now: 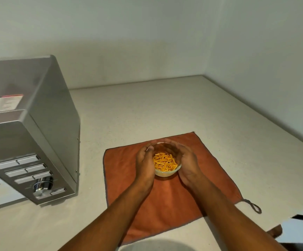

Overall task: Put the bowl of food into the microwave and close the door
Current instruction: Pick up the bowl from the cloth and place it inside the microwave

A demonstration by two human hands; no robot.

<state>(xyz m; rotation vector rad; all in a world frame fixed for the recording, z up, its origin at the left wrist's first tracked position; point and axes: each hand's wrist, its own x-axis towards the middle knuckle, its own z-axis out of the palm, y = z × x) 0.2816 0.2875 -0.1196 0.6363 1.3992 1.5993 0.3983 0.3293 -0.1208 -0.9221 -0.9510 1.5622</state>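
Bowl (167, 161) on cloth (167, 196), right of microwave (38, 134)

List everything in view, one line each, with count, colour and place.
microwave: one, silver, left on the counter
counter: one, off-white, across the view
cloth: one, orange, spread on the counter right of the microwave
bowl: one, clear glass, on the cloth
food: many orange pieces, in the bowl
left hand: one, cupping the bowl's left side
right hand: one, cupping the bowl's right side

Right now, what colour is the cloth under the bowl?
The cloth is orange with a dark edge, seen best in the head view.
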